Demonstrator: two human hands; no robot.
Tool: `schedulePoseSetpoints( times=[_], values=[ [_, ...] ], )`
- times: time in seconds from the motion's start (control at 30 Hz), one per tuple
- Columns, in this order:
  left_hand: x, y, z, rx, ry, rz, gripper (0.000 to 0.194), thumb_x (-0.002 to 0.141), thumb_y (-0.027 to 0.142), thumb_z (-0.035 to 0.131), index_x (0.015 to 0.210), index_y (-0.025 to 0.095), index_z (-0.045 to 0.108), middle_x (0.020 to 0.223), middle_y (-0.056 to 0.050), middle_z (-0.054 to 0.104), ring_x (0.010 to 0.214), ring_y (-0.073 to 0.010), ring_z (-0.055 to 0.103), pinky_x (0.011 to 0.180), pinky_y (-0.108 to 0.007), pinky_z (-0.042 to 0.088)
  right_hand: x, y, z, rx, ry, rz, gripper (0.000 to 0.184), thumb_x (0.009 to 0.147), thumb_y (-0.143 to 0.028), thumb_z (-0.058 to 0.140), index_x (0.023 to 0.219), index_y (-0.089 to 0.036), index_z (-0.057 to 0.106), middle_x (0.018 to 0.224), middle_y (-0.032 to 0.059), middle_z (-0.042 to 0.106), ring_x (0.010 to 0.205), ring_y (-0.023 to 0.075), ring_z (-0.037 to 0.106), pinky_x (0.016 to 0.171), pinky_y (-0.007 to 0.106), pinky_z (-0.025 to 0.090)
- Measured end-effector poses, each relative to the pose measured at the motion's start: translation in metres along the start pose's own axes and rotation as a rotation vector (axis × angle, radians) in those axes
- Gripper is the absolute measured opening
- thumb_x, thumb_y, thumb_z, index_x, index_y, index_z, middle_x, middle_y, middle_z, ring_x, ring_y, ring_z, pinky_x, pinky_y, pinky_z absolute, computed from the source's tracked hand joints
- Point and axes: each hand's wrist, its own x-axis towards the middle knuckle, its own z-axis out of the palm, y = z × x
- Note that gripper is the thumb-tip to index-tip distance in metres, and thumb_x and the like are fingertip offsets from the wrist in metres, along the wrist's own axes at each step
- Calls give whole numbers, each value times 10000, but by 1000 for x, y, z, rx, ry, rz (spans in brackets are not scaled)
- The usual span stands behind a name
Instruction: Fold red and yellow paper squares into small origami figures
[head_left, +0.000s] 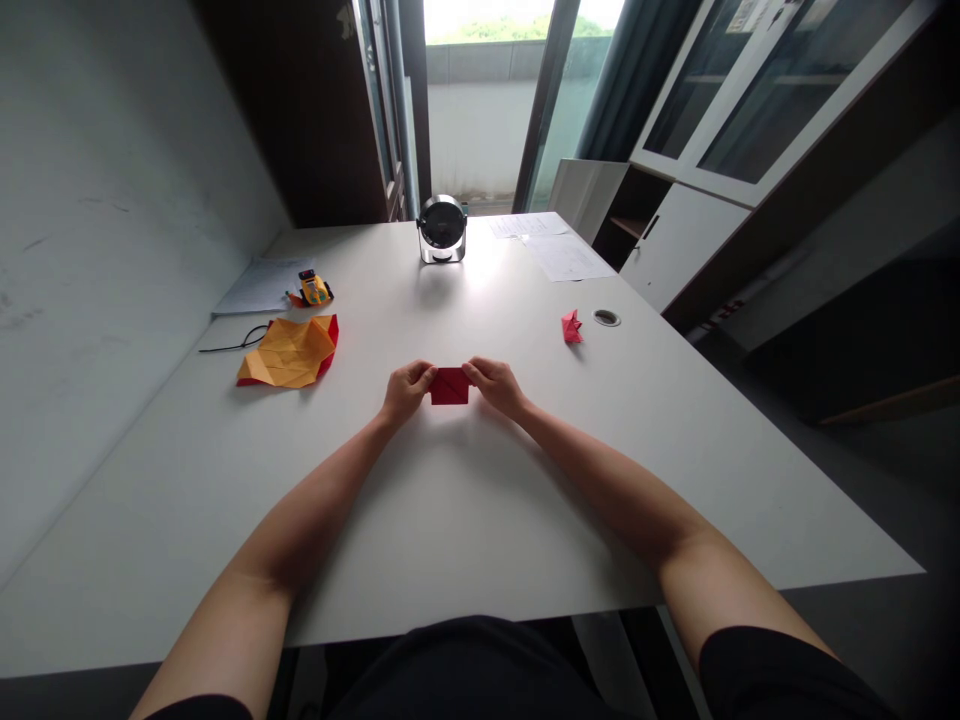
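Note:
A small red folded paper [450, 387], roughly rectangular with a slanting crease across it, is held up just above the white table [480, 530]. My left hand [407, 389] pinches its left upper corner between thumb and fingers. At the opposite corner, my right hand [495, 384] grips the paper in the same way. To the right lies a small red origami piece [572, 327], apart from both hands. A creased sheet of orange paper with a red underside [292, 353] rests on the left.
Behind the orange sheet are a black cable tie [244, 342], a small yellow toy [315, 288] and a paper sheet [259, 285]. A round black device on a stand [442, 225] stands at the back. Printed papers [568, 257] lie back right, near a cable hole [606, 318].

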Motion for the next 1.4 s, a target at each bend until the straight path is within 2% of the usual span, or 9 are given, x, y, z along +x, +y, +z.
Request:
schedulePoseSetpoints(
  times=[0.1, 0.2, 0.6, 0.77, 0.97, 1.07, 1.17, 1.27, 1.4],
  values=[
    [0, 0, 0, -8, 7, -4, 336, 874, 502, 649, 811, 175, 698, 715, -18, 640, 636, -141, 563, 585, -249, 457, -1, -3, 0, 21, 18, -32, 335, 880, -522, 572, 799, -198, 597, 696, -5, 572, 649, 135, 469, 623, 266, 382],
    [-1, 2, 0, -16, 11, -15, 335, 860, 507, 664, 806, 178, 699, 704, -16, 633, 625, -142, 552, 579, -250, 446, -1, -4, 0, 29, 31, -53, 265, 864, -460, 589, 803, -202, 581, 707, -3, 584, 662, 139, 489, 641, 271, 404],
    [-1, 1, -2, 104, 53, 34, 307, 900, 481, 625, 849, 188, 704, 737, -18, 656, 681, -158, 567, 629, -258, 439, 2, 8, 3, 74, -18, -15, 238, 899, -396, 529, 860, -196, 651, 780, 18, 684, 701, 152, 593, 689, 287, 458],
    [-3, 7, -3, 124, 95, 44, 279, 890, 465, 642, 847, 198, 710, 742, -18, 667, 687, -163, 575, 646, -267, 440, 2, 9, 2, 65, -5, -28, 181, 862, -370, 574, 864, -198, 632, 779, 20, 688, 703, 154, 597, 700, 295, 470],
    [-4, 11, -3, 123, 106, 52, 267, 892, 459, 642, 861, 202, 705, 764, -18, 679, 700, -161, 581, 650, -266, 440, 0, 5, 3, 70, -51, 8, 203, 902, -387, 517, 863, -210, 609, 760, 13, 672, 730, 162, 617, 715, 298, 480],
    [-1, 7, -3, 69, 110, 28, 293, 875, 481, 655, 846, 194, 708, 757, -20, 672, 700, -161, 584, 655, -265, 451, 1, 5, 2, 77, -20, 4, 210, 914, -388, 500, 861, -214, 604, 740, 7, 661, 714, 156, 611, 729, 301, 480],
    [3, -1, -3, -65, 107, -33, 339, 846, 515, 676, 853, 177, 694, 786, -29, 677, 709, -160, 600, 663, -266, 475, 1, 5, 2, 146, -7, -20, 185, 910, -382, 522, 970, -228, 605, 767, 1, 675, 724, 157, 625, 742, 307, 492],
    [6, -7, -2, -189, 94, -89, 369, 824, 530, 696, 853, 162, 669, 777, -28, 666, 687, -147, 596, 643, -259, 478, 1, 4, 2, 211, -59, -92, 232, 883, -384, 600, 1060, -234, 612, 884, 26, 709, 816, 177, 658, 766, 321, 512],
    [6, -6, -2, -253, 41, -110, 358, 818, 502, 716, 891, 162, 634, 768, -19, 643, 672, -133, 597, 614, -243, 474, 0, 2, 4, 208, -140, -158, 245, 877, -436, 634, 973, -216, 685, 976, 61, 723, 897, 204, 667, 803, 353, 540]
  ],
)
